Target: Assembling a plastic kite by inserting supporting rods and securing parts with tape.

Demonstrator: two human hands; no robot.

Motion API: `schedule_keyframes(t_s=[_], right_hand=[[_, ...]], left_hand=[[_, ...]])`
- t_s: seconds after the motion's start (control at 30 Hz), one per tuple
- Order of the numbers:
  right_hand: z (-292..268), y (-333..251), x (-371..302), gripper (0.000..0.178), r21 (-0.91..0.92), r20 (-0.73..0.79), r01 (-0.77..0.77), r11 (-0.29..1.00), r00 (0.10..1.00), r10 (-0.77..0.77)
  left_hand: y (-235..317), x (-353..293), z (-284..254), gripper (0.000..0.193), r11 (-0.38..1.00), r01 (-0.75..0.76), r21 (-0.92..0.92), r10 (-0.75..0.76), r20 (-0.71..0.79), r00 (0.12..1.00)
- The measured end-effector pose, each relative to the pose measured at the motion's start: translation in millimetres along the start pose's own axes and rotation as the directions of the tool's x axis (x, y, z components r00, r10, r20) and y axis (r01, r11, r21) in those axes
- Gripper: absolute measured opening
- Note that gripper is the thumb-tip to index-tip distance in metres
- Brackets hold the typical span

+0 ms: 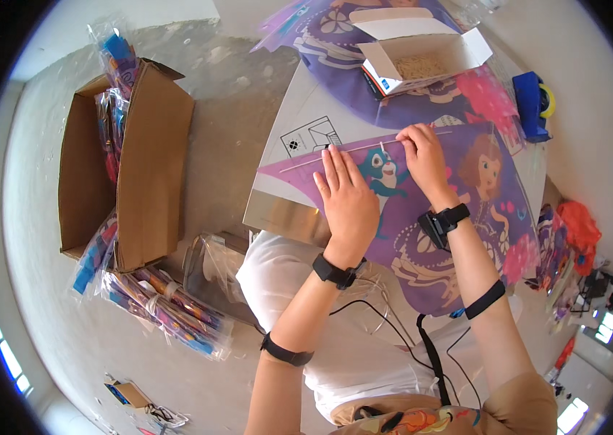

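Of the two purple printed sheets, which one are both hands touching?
The nearer sheet, its blue animal figure between the left hand and right hand; the other sheet lies farther back, beneath the open white box.

We count two hands (pixel 350 206), four bands (pixel 485 299), one rod (pixel 370 147), at least two purple sheets (pixel 408 264); near the far edge of the table (pixel 321 103), one white box (pixel 393 69); by its right edge, one tape dispenser (pixel 530 109).

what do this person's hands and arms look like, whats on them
The left hand and right hand wear no gloves. A black wristband circles the left wrist; the right has a boxy black device. Each forearm has a black strap. A tan sleeve shows on the right arm.
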State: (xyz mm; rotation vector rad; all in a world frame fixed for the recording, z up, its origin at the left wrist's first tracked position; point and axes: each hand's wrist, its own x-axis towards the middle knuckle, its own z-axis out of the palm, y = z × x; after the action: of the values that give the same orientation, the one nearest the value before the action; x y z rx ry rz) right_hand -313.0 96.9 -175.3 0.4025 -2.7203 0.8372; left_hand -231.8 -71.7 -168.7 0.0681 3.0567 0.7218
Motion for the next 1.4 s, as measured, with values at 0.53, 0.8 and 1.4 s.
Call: schedule_keyframes(t_s=[0.53,0.8,1.4], right_hand=[[-1,-1,0,0.007,-0.018,-0.002,-0.022,1.000,1.000,0.022],[-1,-18,1,0.012,0.026,-0.007,0.003,1.000,1.000,-0.003],[0,-19,4,0.015,-0.010,0.101,0.107,0.994,0.989,-0.106]], left_hand=[[7,3,-7,0.082,0.999,0.021,0.039,-0.022,0.011,1.000],[6,2,-7,0.082,0.998,0.004,0.060,-0.004,0.010,1.000],[7,3,-7,0.082,0.998,0.005,0.069,-0.007,0.030,1.000]])
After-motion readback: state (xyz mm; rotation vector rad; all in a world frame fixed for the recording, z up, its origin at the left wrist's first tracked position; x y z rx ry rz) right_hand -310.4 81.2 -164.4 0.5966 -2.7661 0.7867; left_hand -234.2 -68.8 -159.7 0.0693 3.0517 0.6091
